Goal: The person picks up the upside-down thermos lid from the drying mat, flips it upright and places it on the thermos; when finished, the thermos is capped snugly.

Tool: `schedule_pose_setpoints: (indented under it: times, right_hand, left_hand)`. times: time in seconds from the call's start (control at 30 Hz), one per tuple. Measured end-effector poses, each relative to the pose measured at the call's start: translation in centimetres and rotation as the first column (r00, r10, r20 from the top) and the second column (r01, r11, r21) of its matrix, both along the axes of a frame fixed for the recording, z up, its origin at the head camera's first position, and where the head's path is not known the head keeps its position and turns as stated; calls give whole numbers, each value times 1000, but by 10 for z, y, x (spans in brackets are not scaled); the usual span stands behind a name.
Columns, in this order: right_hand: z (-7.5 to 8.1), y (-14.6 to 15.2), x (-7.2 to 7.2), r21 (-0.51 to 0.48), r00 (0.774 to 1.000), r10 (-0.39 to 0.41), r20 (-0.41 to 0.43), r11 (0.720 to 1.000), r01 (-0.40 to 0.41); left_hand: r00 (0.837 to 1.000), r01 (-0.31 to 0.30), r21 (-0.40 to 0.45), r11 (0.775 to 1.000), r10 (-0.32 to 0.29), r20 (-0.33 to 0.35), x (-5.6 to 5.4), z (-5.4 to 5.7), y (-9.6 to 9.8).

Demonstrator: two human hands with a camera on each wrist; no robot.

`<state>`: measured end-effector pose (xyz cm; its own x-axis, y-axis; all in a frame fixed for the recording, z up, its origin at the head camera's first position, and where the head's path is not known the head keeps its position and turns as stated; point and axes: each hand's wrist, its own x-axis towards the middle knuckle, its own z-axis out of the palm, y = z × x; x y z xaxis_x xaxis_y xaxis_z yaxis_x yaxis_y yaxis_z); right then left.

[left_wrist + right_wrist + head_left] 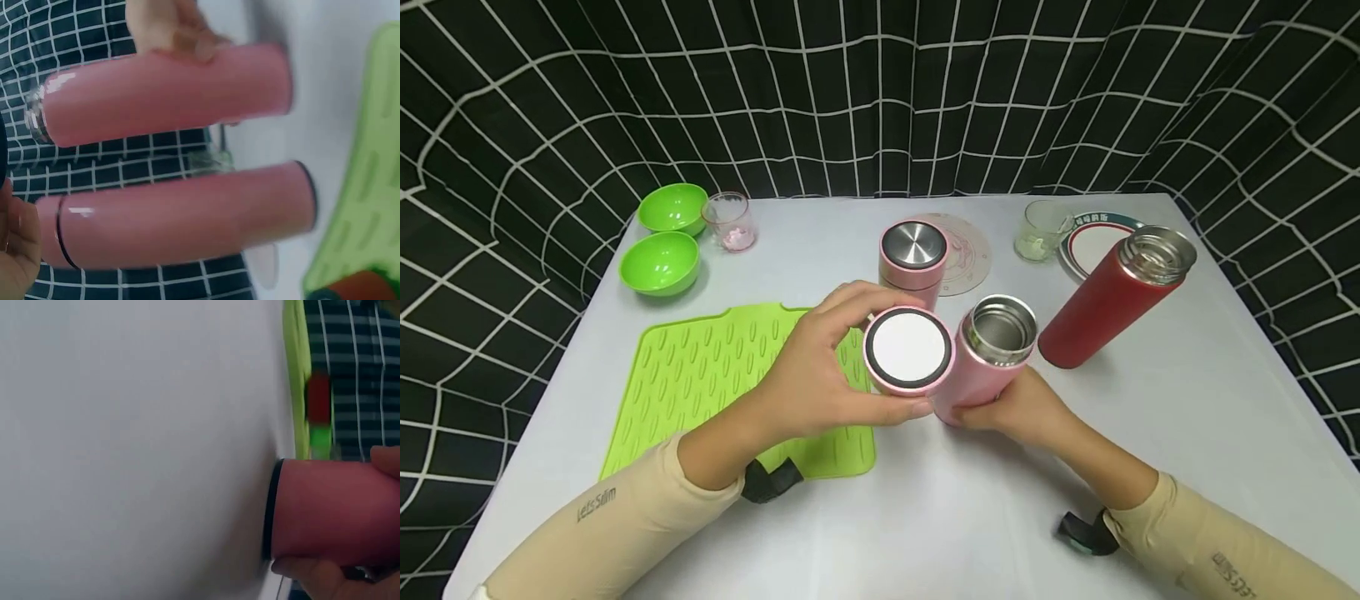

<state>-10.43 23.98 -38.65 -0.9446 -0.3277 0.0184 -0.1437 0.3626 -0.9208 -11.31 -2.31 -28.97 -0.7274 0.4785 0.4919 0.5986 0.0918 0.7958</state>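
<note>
My left hand [812, 375] holds a pink flask lid [906, 348] between thumb and fingers, its white inner face turned up toward the head camera. Just right of it, my right hand [1026, 408] grips a pink thermos flask [972, 379] low on its body. This flask has no lid, and its steel mouth faces up; its base [272, 509] is at the white tabletop. Behind the lid stands a second pink flask [913, 267], capped with a steel-topped lid. An uncapped red flask [1112, 304] stands right of my right hand.
A green ridged mat [700, 375] lies under my left forearm; a red piece [362, 287] shows at it in the left wrist view. Two green bowls [660, 265] and a pinkish glass [730, 221] stand back left. A clear glass [1039, 229] and a plate [1097, 242] are back right.
</note>
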Motion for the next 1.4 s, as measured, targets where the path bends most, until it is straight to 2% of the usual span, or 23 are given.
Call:
schedule_pose_setpoints:
  times: [0.13, 0.23, 0.4, 0.5, 0.73, 0.83, 0.9, 1.0, 1.1, 1.2, 1.3, 1.4]
  right_hand:
    - [0, -16, 20, -104, 994, 108, -5, 989, -108]
    - [0, -24, 28, -117, 991, 134, 20, 985, -131]
    - [-2, -29, 28, -81, 991, 127, 51, 989, -123]
    - [-3, -33, 27, -72, 991, 128, 27, 989, -126]
    - [-2, -38, 24, -90, 986, 163, -34, 982, -165]
    - [-2, -39, 23, -88, 985, 168, -32, 981, -170]
    - [-2, -38, 22, -85, 984, 175, -25, 981, -176]
    - [-1, -37, 22, -46, 984, 169, -48, 984, -171]
    - [-1, -37, 22, 4, 986, 151, -74, 988, -151]
    - [-1, -36, 24, 9, 983, 154, -96, 988, -153]
    - [-2, -35, 28, 6, 984, 141, -113, 990, -141]
    - [-2, -36, 29, -12, 985, 147, -92, 989, -149]
  left_hand:
    - [1000, -7, -16, 1000, 6, -22, 0, 10, 9]
    - [1000, -18, -48, 999, 17, -26, -1, 15, 15]
    - [995, -56, -145, 988, 43, -90, 0, 13, 25]
    - [992, -71, -194, 979, 49, -116, 0, 12, 28]
    - [986, -76, -249, 965, 35, -165, 1, 10, 27]
    - [992, -37, -265, 964, 3, -130, 1, 9, 24]
    - [997, 22, -261, 965, -41, -69, 1, 8, 22]
    - [996, 92, -249, 964, -94, 2, 3, 8, 20]
    - [994, 101, -221, 970, -106, -13, 3, 6, 23]
    - [990, 127, -187, 974, -135, -32, 2, 3, 29]
    - [982, 188, -152, 970, -189, 13, 0, 0, 33]
    - [977, 215, -109, 971, -213, 30, -1, -1, 34]
